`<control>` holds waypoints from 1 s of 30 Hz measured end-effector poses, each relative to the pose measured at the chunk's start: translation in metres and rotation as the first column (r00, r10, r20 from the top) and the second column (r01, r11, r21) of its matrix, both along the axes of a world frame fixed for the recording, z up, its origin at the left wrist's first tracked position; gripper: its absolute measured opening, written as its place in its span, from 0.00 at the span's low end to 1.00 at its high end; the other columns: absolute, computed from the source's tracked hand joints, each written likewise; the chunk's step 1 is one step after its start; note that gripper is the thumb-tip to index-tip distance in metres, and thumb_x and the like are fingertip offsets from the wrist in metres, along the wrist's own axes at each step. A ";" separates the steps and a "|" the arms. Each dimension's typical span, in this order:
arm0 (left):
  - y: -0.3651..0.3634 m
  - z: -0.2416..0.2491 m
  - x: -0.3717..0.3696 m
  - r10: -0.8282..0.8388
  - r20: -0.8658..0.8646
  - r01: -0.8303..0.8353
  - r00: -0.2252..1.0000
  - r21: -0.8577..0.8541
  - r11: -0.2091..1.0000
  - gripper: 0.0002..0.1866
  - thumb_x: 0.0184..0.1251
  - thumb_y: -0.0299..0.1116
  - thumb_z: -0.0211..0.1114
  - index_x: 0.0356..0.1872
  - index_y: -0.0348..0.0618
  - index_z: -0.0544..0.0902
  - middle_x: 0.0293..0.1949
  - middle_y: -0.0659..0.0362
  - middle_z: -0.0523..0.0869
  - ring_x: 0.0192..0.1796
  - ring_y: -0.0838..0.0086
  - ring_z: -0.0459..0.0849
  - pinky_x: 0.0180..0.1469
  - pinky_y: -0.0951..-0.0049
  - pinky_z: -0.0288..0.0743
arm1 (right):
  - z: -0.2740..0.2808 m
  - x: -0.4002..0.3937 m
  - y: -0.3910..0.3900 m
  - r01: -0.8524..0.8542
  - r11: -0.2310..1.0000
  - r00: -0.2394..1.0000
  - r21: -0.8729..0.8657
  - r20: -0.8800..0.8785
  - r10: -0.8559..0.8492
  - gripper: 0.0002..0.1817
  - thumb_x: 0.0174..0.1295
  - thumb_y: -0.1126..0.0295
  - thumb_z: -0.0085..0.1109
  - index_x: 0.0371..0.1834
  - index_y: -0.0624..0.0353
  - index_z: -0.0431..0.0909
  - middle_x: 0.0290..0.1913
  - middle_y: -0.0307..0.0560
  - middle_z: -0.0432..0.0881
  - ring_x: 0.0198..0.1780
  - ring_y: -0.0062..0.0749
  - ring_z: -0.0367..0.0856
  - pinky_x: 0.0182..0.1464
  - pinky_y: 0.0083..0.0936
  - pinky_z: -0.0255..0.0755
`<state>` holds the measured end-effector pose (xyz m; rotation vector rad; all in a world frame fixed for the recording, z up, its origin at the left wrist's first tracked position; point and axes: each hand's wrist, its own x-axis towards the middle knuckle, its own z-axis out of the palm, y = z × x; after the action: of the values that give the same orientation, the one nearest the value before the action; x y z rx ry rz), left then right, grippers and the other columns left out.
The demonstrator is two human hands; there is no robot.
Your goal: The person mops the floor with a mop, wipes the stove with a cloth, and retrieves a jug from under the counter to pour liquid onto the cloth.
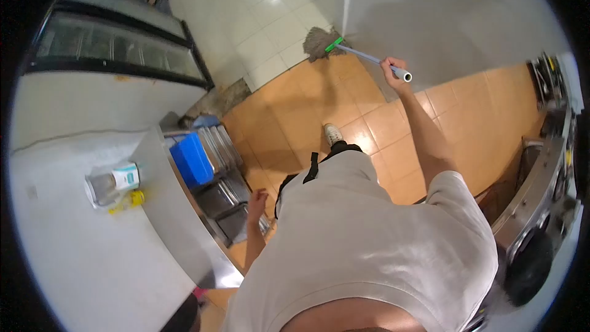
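Observation:
My right hand (pixel 394 71) is wrapped round the upper end of a pale mop handle (pixel 369 57), held out in front of me. At the handle's far end, a green clamp (pixel 334 44) joins a grey mop head (pixel 319 43). The mop head lies on the floor where the orange tiles meet the pale tiles, beside the corner of a grey wall. My left hand (pixel 257 203) hangs at my left side, loosely curled with fingers apart and nothing visible in it. Nearest to it are metal trays (pixel 230 224) under the counter.
A steel counter (pixel 184 221) runs along my left, with a blue bin (pixel 192 158) beneath it. A yellow bottle (pixel 128 201) stands on the left. Steel kitchen equipment (pixel 531 178) lines the right. A black-framed glass cabinet (pixel 123 43) is at the upper left. Orange tiles (pixel 307 104) cover the floor.

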<state>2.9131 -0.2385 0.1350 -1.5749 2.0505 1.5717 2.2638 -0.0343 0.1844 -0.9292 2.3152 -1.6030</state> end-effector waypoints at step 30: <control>0.095 -0.099 -0.111 -0.916 -0.094 0.920 0.390 0.067 0.385 0.12 0.65 0.30 0.58 0.46 0.36 0.81 0.37 0.58 0.84 0.40 0.74 0.81 0.44 0.74 0.75 | 0.391 0.542 0.442 0.154 0.669 0.893 -0.727 -0.188 -0.410 0.19 0.60 0.49 0.54 0.31 0.55 0.67 0.20 0.33 0.67 0.24 0.21 0.64 0.30 0.20 0.64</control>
<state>2.8023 -0.1433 0.0364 -0.1170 2.1326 1.1579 2.8062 0.4075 0.5755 -1.0697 2.1175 -2.7840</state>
